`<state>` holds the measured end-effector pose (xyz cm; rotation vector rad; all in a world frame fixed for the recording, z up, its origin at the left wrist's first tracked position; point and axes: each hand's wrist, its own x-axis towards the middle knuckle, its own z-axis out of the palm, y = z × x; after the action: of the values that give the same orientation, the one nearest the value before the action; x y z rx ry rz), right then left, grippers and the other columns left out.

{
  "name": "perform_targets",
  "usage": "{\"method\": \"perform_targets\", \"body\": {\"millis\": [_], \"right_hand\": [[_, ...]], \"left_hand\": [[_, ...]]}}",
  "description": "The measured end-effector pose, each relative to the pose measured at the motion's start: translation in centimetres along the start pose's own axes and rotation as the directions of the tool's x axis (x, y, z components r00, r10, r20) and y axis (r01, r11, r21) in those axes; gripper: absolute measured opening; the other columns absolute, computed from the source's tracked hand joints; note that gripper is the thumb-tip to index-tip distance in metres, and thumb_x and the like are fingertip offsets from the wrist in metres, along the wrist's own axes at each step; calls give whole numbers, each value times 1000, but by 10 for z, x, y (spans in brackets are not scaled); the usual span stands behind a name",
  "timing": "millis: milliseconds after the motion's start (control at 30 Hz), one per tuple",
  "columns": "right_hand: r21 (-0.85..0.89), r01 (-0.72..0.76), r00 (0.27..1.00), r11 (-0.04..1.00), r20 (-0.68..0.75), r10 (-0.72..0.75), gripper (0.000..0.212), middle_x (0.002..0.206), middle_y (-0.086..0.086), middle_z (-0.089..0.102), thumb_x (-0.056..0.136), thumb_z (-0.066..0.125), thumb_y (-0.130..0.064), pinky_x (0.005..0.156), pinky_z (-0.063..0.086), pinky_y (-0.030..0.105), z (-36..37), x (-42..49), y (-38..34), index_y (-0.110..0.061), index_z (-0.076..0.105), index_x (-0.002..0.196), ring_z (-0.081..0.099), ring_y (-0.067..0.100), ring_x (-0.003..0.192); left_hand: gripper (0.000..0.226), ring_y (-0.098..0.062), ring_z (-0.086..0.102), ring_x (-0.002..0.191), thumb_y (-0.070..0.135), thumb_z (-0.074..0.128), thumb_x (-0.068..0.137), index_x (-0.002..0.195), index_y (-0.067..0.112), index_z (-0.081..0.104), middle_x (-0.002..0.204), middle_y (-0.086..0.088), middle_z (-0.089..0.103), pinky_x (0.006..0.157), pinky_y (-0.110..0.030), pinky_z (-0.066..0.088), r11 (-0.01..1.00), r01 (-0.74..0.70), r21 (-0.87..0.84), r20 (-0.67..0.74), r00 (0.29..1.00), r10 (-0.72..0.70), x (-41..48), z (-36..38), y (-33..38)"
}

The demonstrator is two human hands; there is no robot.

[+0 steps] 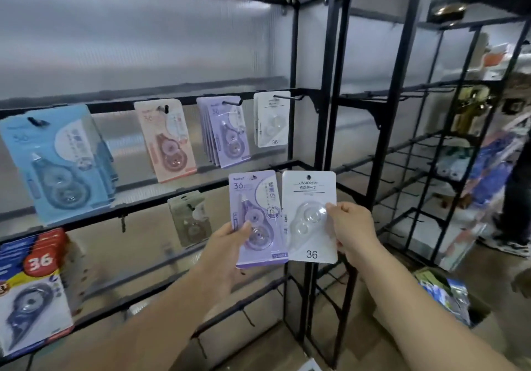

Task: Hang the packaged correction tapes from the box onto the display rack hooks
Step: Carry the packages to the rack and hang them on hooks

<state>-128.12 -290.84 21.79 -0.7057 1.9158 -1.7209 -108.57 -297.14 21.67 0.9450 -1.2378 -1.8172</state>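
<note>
Left hand grips a purple pack by its lower edge, thumb on the blister. Right hand pinches a white pack at its right edge, thumb on the clear blister. Both packs are upright, side by side and edges overlapping, at centre frame below the matching hung stacks: purple stack on its hook, white stack on its hook, upper centre. Risks, as judged: each pack is held low and on one side only, so the top with the hang hole can swing and miss the hook tip. The hole is small and the hooks are thin. With both hands loaded, neither is free to steady a card or the stack, so a nudge could push hung packs along or off the hook. The two hooks are near each other, so a colour mix-up is possible. The smooth blister under the thumbs may slip. Room: black metal rack with a translucent back panel. Blue packs and pink packs hang at left, a grey pack below centre, red-and-blue packs lower left. A second rack at right has bare hooks. The box with more packs sits on the floor, lower right. Another person's legs stand at the right edge.
</note>
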Motion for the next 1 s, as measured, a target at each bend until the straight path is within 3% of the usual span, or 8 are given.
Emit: {"method": "perform_targets", "body": {"millis": [167,333,467,567,733,867,1000], "right_hand": [[24,36,998,999,-57,-34,20,73,10,51,92,54,-17,56,34,26,-1,65,-29,-8,53,75,43,19,65],[47,121,989,992,-97,-116,28,71,8,44,92,54,-17,59,29,28,9,118,-64,-10,46,66,36,19,66],[59,198,979,978,-61,-195,30,69,8,45,90,56,-22,65,36,35,26,146,-87,-13,46,63,40,21,68],[95,262,965,960,-19,-261,30,71,8,42,91,57,-21,64,32,33,35,163,-98,1,51,72,36,21,69],[134,262,963,956,35,-268,40,75,7,47,89,60,-22,65,35,33,38,190,-99,17,52,89,41,19,70],[194,274,955,942,65,-291,29,69,7,53,88,61,-20,63,38,31,33,201,-95,7,61,76,45,17,65],[261,270,950,927,85,-300,27,69,9,54,87,64,-18,63,41,33,31,206,-93,5,62,72,47,19,65]], "left_hand": [[21,-32,66,102,16,51,96,112,8,62,108,-12,71,92,-48,51,999,-31,-22,56,998,32,63,26,27],[17,-25,68,87,14,52,95,106,10,64,99,-9,73,83,-42,53,996,-81,-44,68,994,84,97,36,46],[18,-27,67,89,14,53,94,107,11,65,102,-10,73,87,-46,52,996,-82,-42,15,996,82,113,32,54],[23,-31,66,98,16,55,93,115,11,63,107,-11,71,94,-51,49,997,-71,-37,-41,997,69,123,33,55],[23,-30,66,102,15,56,92,113,9,64,105,-10,73,92,-44,51,994,-100,-36,-79,992,97,136,48,60],[19,-22,71,86,15,58,89,105,13,67,99,-6,74,72,-33,58,992,-108,-57,-69,992,104,146,57,63],[20,-23,70,89,13,58,87,105,11,67,99,-7,74,78,-36,54,991,-105,-83,-131,987,94,151,60,61]]}}
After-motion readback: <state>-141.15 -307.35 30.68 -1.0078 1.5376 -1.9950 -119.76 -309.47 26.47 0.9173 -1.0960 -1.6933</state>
